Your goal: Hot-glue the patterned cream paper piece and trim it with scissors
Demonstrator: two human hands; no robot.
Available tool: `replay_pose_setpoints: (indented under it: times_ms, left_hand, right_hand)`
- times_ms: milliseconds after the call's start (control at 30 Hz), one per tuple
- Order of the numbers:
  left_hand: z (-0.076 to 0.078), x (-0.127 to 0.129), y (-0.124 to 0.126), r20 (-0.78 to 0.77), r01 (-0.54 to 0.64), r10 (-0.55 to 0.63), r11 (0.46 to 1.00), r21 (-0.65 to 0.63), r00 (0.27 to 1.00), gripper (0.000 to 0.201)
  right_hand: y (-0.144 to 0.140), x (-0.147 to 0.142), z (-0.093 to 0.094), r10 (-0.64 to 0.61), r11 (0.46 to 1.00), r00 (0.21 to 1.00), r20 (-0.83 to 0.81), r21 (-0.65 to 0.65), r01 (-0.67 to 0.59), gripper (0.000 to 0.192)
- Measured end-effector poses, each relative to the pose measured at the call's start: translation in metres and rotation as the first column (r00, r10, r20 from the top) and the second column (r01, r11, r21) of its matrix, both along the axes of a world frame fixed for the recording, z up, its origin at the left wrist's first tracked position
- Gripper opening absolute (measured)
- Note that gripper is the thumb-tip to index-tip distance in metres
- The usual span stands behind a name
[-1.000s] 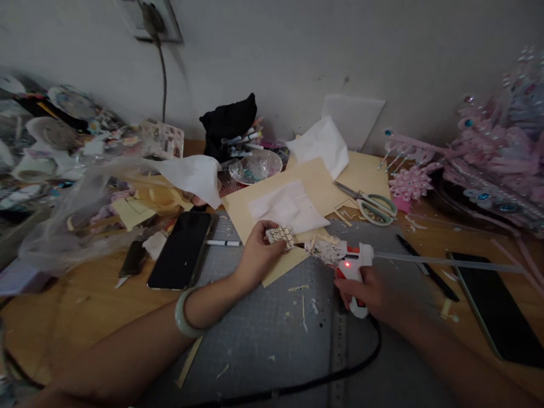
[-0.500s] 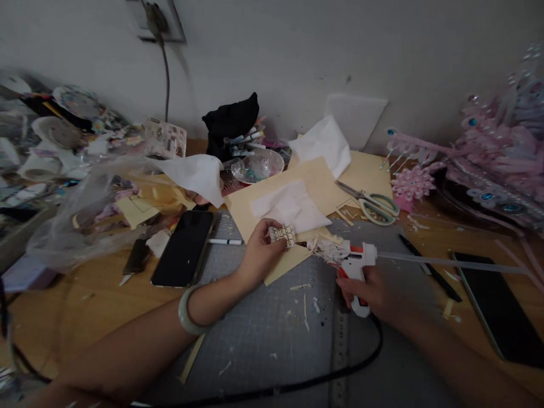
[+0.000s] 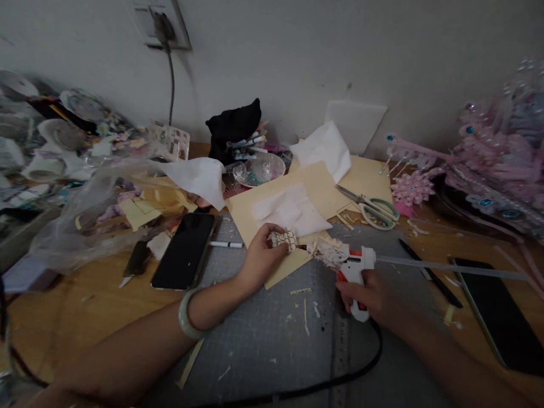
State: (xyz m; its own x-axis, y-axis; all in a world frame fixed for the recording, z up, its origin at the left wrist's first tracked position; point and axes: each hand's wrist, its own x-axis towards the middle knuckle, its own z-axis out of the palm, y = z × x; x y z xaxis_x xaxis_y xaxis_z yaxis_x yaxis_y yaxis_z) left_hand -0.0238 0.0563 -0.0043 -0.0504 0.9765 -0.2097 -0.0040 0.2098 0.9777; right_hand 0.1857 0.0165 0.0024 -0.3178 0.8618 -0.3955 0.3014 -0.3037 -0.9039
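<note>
The left hand (image 3: 259,258) is pinching a small patterned paper piece (image 3: 284,238) over the cream card (image 3: 289,266), presenting it (edge outward) to the nozzle. The right hand (image 3: 374,294) is gripping the glue gun (image 3: 355,269), aiming leftward at it.

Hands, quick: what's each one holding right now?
Left hand: closed on a small patterned paper piece.
Right hand: closed on the glue gun handle.

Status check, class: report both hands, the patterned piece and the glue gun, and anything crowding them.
Left hand pinching patterned piece. Right hand gripping glue gun, nozzle close to the piece. Paper scraps litter the cutting mat.
</note>
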Motion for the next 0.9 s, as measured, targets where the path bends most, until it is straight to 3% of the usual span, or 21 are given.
replay_pose_setpoints:
  times_ms: [567, 733, 900]
  left_hand:
    - [-0.008, -0.001, 0.001, -0.034, 0.025, -0.024, 0.999, 0.046, 0.999, 0.025]
    - [-0.005, -0.001, 0.001, 0.026, -0.002, 0.002, 1.000, 0.024, 1.000, 0.026]
    - [-0.003, -0.001, 0.000, -0.040, 0.004, -0.003, 1.000, 0.015, 0.999, 0.025]
  right_hand:
    - [-0.001, 0.002, -0.007, -0.002, 1.000, 1.000, -0.022, 0.023, 0.003, 0.023]
    - [-0.001, 0.003, -0.006, 0.009, 1.000, 1.000, -0.009, -0.001, -0.009, 0.023]
    - [0.000, 0.002, -0.004, 0.000, 1.000, 1.000, -0.004, 0.001, 0.000, 0.021]
